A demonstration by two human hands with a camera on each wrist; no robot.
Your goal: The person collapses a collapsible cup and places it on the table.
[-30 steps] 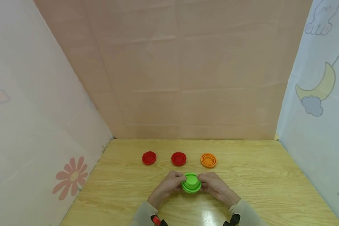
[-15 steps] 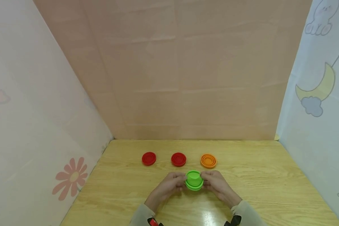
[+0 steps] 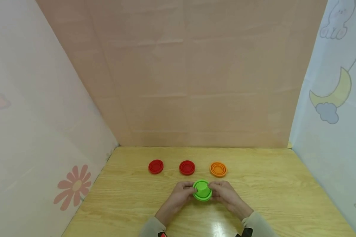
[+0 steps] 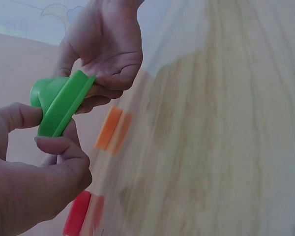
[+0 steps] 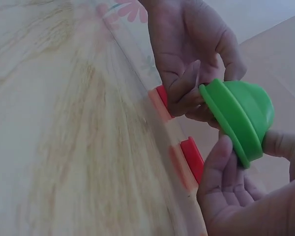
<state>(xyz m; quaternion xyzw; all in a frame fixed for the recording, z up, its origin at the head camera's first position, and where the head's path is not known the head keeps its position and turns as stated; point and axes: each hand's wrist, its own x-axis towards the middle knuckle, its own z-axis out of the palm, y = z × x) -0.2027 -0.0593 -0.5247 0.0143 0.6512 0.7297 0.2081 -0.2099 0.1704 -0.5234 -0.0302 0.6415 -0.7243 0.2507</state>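
Observation:
A green collapsible cup (image 3: pixel 202 189) is held between both hands above the table, its narrow base bulging up toward the head camera and its wide rim below. My left hand (image 3: pixel 178 196) pinches the cup's left side, thumb on top and fingers beneath. On the other side my right hand (image 3: pixel 229 197) grips it the same way. In the left wrist view the green cup (image 4: pixel 61 104) appears tilted, partly pushed out from its ringed rim. From the right wrist view, the same cup (image 5: pixel 241 118) shows its stepped outer wall. Its inside is hidden.
Beyond the hands, two flat red collapsed cups, the left one (image 3: pixel 156 167) and the middle one (image 3: pixel 187 168), lie in a row with an orange collapsed cup (image 3: pixel 218 169). Printed cloth walls enclose the wooden table (image 3: pixel 273 184) at the back and sides.
The green cup shifted slightly right and away, then back a little, tilting in both hands. Its base stands out more narrowly now. The red and orange cups have stayed put.

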